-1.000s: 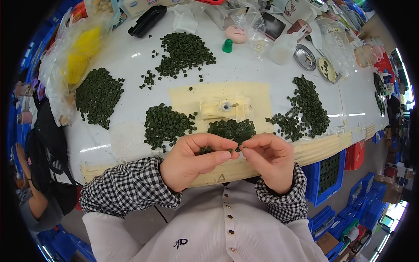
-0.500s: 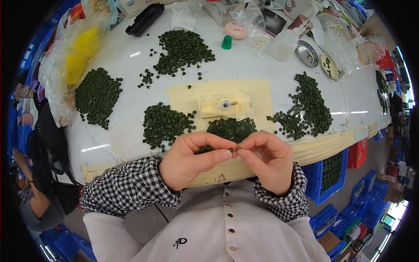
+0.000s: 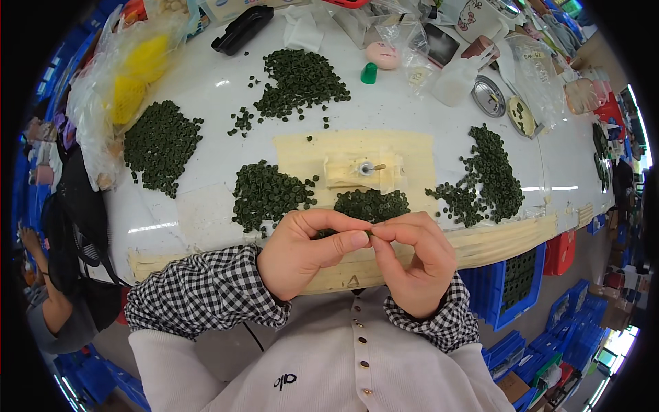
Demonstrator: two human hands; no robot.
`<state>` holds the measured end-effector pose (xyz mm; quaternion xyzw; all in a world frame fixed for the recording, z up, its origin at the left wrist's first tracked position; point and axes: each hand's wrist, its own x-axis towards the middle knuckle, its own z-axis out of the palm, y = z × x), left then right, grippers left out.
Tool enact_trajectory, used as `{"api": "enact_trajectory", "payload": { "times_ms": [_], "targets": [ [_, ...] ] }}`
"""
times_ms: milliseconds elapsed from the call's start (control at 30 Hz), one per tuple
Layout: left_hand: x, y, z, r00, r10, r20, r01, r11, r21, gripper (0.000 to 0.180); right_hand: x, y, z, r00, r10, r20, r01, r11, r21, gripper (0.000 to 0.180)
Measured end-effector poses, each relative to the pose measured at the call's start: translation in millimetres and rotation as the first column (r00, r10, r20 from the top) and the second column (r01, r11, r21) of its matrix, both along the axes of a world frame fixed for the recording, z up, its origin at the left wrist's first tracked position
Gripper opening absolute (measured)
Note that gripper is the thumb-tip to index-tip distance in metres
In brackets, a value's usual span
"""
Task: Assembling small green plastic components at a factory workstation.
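My left hand is closed in a pinch, thumb against index finger, on a small dark green round part. Only a sliver of that part shows. My right hand meets it fingertip to fingertip, also pinching; whatever lies between its thumb and index finger is hidden. Just beyond the fingers lies a pile of similar green round parts. Behind that pile, a small fixture with a metal pin is taped onto a yellowish block.
More piles of green parts lie at the left, the back and the right. A green cap, a white bottle and a round tin stand farther back. A blue crate sits below the table's right edge.
My right hand has shifted slightly left and its thumb has straightened upward. The green part is now more covered by fingertips. The whole view has moved a little, so the table appears shifted right.
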<state>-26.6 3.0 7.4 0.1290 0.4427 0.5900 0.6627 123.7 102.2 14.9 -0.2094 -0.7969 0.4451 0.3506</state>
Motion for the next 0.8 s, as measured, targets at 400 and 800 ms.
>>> {"api": "enact_trajectory", "payload": {
  "times_ms": [400, 800],
  "targets": [
    [-4, 0, 4, 0.945, -0.199, 0.259, 0.189, 0.98, 0.062, 0.016, 11, 18, 6, 0.965, 0.255, -0.068, -0.263, 0.949, -0.173, 0.022],
    [-8, 6, 17, 0.953, -0.198, -0.228, 0.221, 0.972, 0.081, 0.015, 8, 19, 17, 0.987, 0.144, 0.074, -0.153, 0.978, 0.143, 0.022]
  ]
}}
